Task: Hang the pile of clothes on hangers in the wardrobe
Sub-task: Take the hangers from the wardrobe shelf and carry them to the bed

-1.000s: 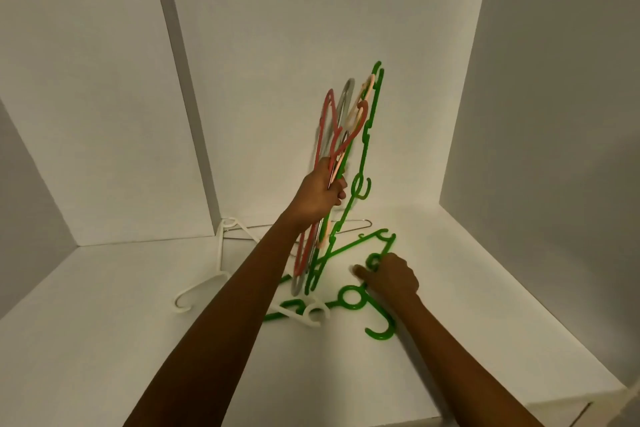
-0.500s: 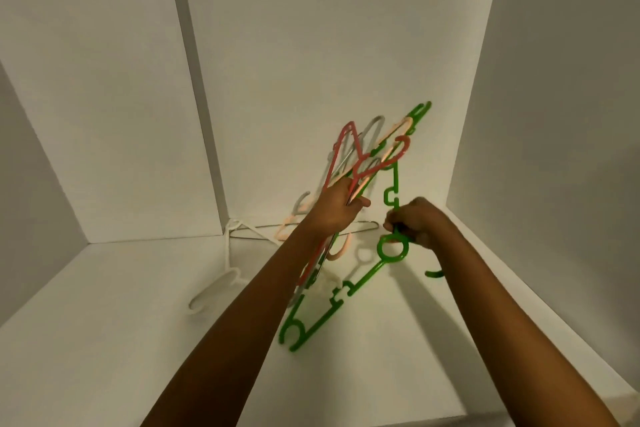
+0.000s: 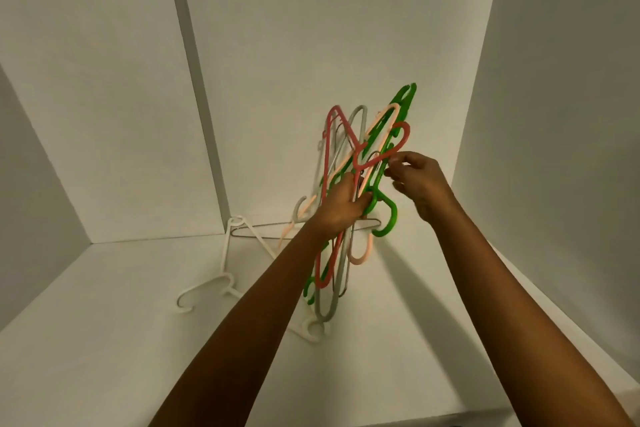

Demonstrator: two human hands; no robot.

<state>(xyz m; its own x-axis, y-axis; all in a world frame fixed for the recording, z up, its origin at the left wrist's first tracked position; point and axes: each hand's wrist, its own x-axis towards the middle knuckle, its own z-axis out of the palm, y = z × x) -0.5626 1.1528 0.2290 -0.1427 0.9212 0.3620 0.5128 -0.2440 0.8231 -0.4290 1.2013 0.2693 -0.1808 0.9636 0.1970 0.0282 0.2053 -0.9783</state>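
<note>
My left hand (image 3: 343, 206) grips a bunch of plastic hangers (image 3: 360, 149) at their necks: red, green, grey and peach ones, held upright above the white wardrobe shelf (image 3: 138, 305). My right hand (image 3: 420, 184) is raised beside the bunch, its fingertips pinching the green hanger (image 3: 388, 218) at the right of the bunch. A white hanger (image 3: 225, 284) lies on the shelf to the left, and a thin wire hanger (image 3: 263, 227) lies by the back wall. No clothes are in view.
White wardrobe walls close the shelf in at the back, left and right. A vertical divider strip (image 3: 194, 87) runs up the back wall. The shelf's front edge (image 3: 450, 421) is at the bottom right.
My right hand has lifted the green hanger off the shelf and brought it up into the bunch in my left hand. The bunch has swung more upright.
</note>
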